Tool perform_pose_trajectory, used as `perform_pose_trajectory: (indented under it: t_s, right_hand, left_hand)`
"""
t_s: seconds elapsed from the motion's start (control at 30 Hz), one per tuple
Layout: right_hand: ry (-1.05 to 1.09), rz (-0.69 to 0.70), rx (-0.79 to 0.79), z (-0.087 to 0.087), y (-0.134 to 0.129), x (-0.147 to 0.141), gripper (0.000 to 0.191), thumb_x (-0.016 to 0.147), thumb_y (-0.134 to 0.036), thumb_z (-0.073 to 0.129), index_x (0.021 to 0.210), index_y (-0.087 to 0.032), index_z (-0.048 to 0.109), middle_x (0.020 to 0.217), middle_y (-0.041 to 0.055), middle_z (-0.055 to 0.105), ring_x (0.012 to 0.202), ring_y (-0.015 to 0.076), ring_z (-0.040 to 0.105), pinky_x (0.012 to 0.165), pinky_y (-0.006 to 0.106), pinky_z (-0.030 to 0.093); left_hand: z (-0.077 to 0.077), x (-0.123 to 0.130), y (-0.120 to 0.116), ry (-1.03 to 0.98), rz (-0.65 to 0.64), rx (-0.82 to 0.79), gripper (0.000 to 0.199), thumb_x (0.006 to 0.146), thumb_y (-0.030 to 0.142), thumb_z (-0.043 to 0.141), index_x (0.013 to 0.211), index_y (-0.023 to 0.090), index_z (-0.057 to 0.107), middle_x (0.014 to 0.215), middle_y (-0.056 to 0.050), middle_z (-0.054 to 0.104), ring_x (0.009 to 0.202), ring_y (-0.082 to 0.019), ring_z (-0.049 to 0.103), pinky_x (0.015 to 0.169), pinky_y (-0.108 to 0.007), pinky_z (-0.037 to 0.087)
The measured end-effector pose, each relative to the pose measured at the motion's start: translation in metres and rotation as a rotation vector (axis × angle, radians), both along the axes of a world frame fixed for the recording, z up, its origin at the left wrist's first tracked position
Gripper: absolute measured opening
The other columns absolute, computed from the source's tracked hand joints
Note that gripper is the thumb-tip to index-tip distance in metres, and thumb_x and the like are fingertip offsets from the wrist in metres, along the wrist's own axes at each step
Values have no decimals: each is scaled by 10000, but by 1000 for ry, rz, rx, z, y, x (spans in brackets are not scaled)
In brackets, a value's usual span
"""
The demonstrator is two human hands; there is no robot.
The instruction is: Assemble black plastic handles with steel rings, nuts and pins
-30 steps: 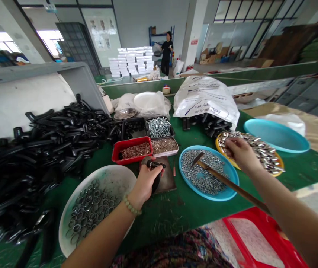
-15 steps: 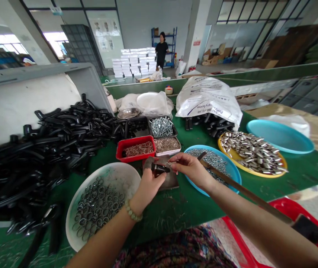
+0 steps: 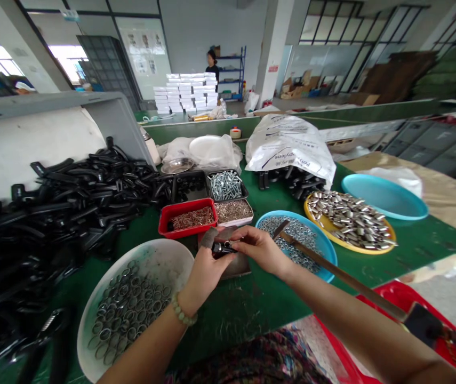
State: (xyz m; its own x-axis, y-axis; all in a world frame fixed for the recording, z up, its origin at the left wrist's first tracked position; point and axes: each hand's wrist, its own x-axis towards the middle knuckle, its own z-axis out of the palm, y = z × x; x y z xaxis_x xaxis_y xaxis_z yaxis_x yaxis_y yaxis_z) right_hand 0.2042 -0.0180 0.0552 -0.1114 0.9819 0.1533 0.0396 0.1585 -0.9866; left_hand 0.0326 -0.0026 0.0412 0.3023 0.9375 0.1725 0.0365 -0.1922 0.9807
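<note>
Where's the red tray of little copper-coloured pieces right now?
In the head view, the red tray sits just left of centre, beside the small-parts tray and beyond the white bowl.

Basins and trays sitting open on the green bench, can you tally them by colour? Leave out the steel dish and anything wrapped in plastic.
Blue basins: 2
Yellow basin: 1
White basin: 1
Red tray: 1
Black trays: 2
Pale tray: 1
Total: 8

A green table is bearing a white basin and a red tray near the left hand, and a yellow basin right of the right hand.
</note>
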Motion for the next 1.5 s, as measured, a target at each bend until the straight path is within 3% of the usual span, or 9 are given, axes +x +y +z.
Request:
perform_pose_trajectory:
  t_s: [0.17,0.33,0.5,0.63,0.8,0.9,1.0,1.23,1.5]
  right_hand:
    - [-309,94,173,16,-4,12,103,832,-223,604,923,-180,620,915,47,638,870,160,599,782,304,476]
    - [-776,430,401,55,19,33,203,893,-220,510,1056,-189,627,1053,75,617,956,154,575,837,288,454]
    - [-1309,-377,17,50,100,143,297,935,-206,382,1122,-156,608,1126,136,609,1036,191,535,893,312,391]
    - [-1423,-539,-27,41,134,230,239,810,-39,434,903,-66,653,1005,238,623,1042,280,516,884,419,353]
    - [-1465,-580,90,34,146,260,175,721,-18,461,704,-118,604,865,215,628,974,299,544,853,443,359]
    - [-1377,-638,212,30,143,238,123,791,-134,448,799,-144,571,935,198,607,927,270,556,818,403,403]
    - [-785,-759,260,22,111,176,175,876,-322,397,901,-187,504,773,88,590,696,212,574,642,340,459]
    - [-48,-79,-175,20,-10,10,372,823,-578,493,796,-207,480,713,-8,529,627,141,524,541,264,471]
    - [36,-93,-288,26,-23,-22,404,821,-586,484,680,-211,427,572,-62,380,402,76,394,313,203,336]
  left_hand:
    - [2,2,9,79,-66,-27,475,719,227,674,1162,208,502,1095,-50,636,1032,-216,596,941,-374,441]
    - [25,14,27,342,-385,-165,227,672,295,705,842,153,653,850,-40,688,864,-238,621,848,-370,463]
    - [39,13,30,87,-314,-380,243,738,349,626,871,146,635,879,-58,682,850,-208,622,804,-332,469]
    - [45,4,30,532,-221,-42,186,673,321,681,759,159,647,827,-67,670,824,-239,594,801,-374,454]
    - [56,-3,25,723,-41,377,103,779,245,562,811,165,618,934,-118,639,940,-268,547,883,-422,406]
    - [53,-9,17,621,-16,272,180,871,281,430,898,173,571,888,-88,616,822,-206,558,779,-336,443]
    - [45,-12,8,547,-29,142,215,890,351,413,878,185,550,841,-55,609,772,-182,553,732,-292,431]
    - [36,-18,-6,478,-84,52,275,886,426,436,848,188,568,805,-29,624,757,-187,559,714,-290,409]
    - [44,-20,-18,398,-172,131,243,870,375,496,980,200,624,958,-53,676,881,-212,596,816,-306,431]
